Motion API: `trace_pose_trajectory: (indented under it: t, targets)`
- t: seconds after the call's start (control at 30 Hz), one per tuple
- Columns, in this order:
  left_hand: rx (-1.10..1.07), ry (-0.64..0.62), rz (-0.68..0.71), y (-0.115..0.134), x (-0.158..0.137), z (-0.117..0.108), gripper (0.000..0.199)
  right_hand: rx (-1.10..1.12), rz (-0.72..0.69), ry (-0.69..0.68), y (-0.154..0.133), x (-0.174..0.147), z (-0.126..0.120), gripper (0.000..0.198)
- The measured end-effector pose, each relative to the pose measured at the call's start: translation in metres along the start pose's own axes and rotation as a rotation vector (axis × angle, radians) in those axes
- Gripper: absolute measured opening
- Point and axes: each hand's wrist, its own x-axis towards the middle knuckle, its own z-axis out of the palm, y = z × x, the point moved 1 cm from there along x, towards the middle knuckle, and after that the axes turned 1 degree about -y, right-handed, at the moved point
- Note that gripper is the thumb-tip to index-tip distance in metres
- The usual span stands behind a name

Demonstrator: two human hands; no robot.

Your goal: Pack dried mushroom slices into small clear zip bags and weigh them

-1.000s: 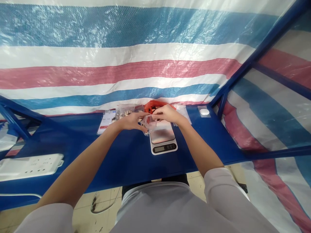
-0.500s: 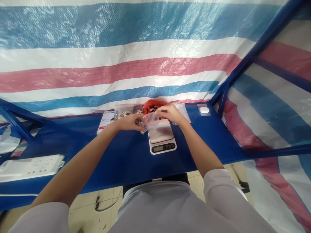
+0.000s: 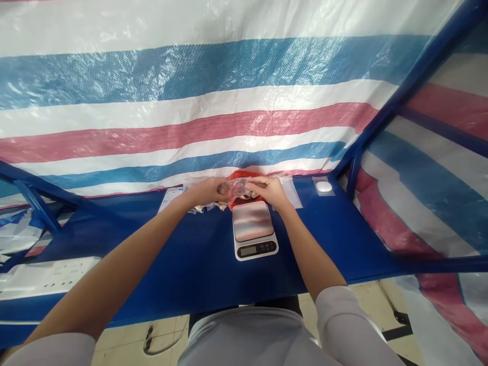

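Note:
Above the back edge of a small white kitchen scale point(image 3: 253, 223), my two hands hold a clear plastic bag point(image 3: 238, 188) stretched between them. My left hand point(image 3: 209, 191) is closed round the bag's left part, where some small contents show through, too small to name. With its fingers pinched together, my right hand point(image 3: 270, 190) grips the other end of the bag. Behind them lies an open red plastic bag point(image 3: 244, 174), mostly hidden by my hands. Other clear bags holding pale and dark pieces point(image 3: 198, 208) lie beneath my left hand. The scale's plate bears nothing.
A phone point(image 3: 169, 197) lies left of the bags. Flat clear bags point(image 3: 293, 193) are right of my right hand, and a white oval object point(image 3: 324, 186) sits farther right. A white power strip point(image 3: 49, 277) lies at the left on the blue table point(image 3: 190, 274). Blue frame bars point(image 3: 353, 162) border the table.
My hands have lifted away from the scale plate towards the red bag, and the clear bag moved with them. My left hand now covers more of the bags at the back. The view has tilted up.

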Motion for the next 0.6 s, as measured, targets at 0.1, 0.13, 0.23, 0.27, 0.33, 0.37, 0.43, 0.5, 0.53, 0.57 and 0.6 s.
trace_pose_trajectory:
  t: [0.1, 0.13, 0.23, 0.27, 0.33, 0.37, 0.43, 0.5, 0.53, 0.57, 0.6]
  targets:
    - [0.180, -0.112, 0.039, 0.012, 0.006, -0.001, 0.028, 0.010, 0.002, -0.003, 0.003, 0.008, 0.001, 0.026]
    - [0.235, -0.106, 0.039, 0.014, 0.008, -0.002, 0.027, 0.025, 0.023, -0.009, 0.005, 0.010, 0.000, 0.025]
    - [0.368, -0.073, 0.027, 0.017, 0.015, -0.008, 0.032, 0.085, 0.075, 0.009, 0.014, 0.017, -0.006, 0.025]
    - [0.395, -0.073, 0.027, 0.016, 0.017, -0.011, 0.034, 0.100, 0.078, 0.027, 0.018, 0.019, -0.007, 0.026]
    - [0.417, -0.079, 0.027, 0.012, 0.021, -0.015, 0.036, 0.106, 0.079, 0.050, 0.027, 0.023, -0.010, 0.029]
    - [0.424, -0.087, 0.024, 0.011, 0.023, -0.016, 0.036, 0.102, 0.083, 0.052, 0.032, 0.025, -0.011, 0.031]
    - [0.451, -0.108, 0.006, 0.010, 0.026, -0.020, 0.036, 0.098, 0.097, 0.049, 0.039, 0.028, -0.013, 0.033]
    - [0.493, -0.129, -0.014, 0.011, 0.029, -0.022, 0.036, 0.123, 0.124, 0.061, 0.043, 0.032, -0.015, 0.036]
    - [0.517, -0.135, -0.018, 0.013, 0.031, -0.023, 0.036, 0.150, 0.142, 0.072, 0.045, 0.033, -0.017, 0.038]
    - [0.541, -0.134, -0.016, 0.015, 0.033, -0.024, 0.035, 0.181, 0.160, 0.080, 0.045, 0.035, -0.018, 0.040]
    - [0.566, -0.133, -0.010, 0.017, 0.036, -0.025, 0.035, 0.212, 0.176, 0.082, 0.046, 0.036, -0.019, 0.042]
